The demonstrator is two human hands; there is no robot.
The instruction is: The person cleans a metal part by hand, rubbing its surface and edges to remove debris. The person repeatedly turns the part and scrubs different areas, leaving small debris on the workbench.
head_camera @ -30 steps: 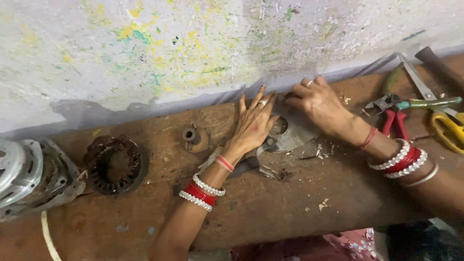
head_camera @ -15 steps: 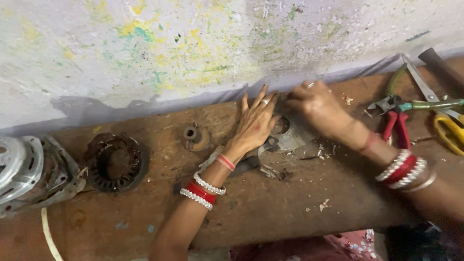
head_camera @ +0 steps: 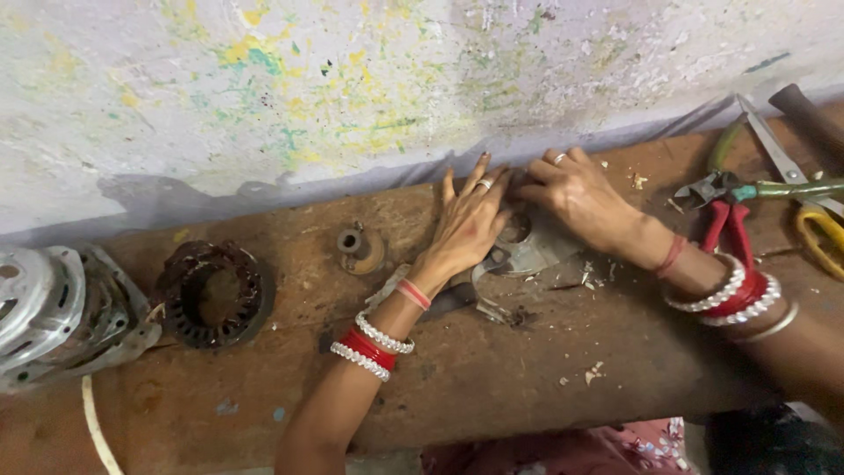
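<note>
On a worn brown wooden bench (head_camera: 492, 369) set against a paint-flecked white wall (head_camera: 308, 79), you work with both hands on one flat grey metal motor plate (head_camera: 527, 248), which lies near the wall at the middle of the bench. Your left hand (head_camera: 469, 224) lies flat on the plate's left part, fingers stretched out and close together, pointing toward the wall. Your right hand (head_camera: 576, 195) rests on the plate's far right edge, fingers curled down against it; whether they pinch anything cannot be seen. Each hand wears one ring, and each wrist carries red and white bangles.

To the left of the plate stand one small round rusty metal bush (head_camera: 360, 249), one dark ring-shaped wound motor core (head_camera: 214, 295) and, at the bench's left end, one silver cast motor housing (head_camera: 61, 312). To the right lie one pair of red-handled pliers (head_camera: 725, 220), one pair of green-handled cutters (head_camera: 782, 188) and one pair of yellow-handled scissors (head_camera: 818, 233), close together. Pale chips are scattered around the plate.
</note>
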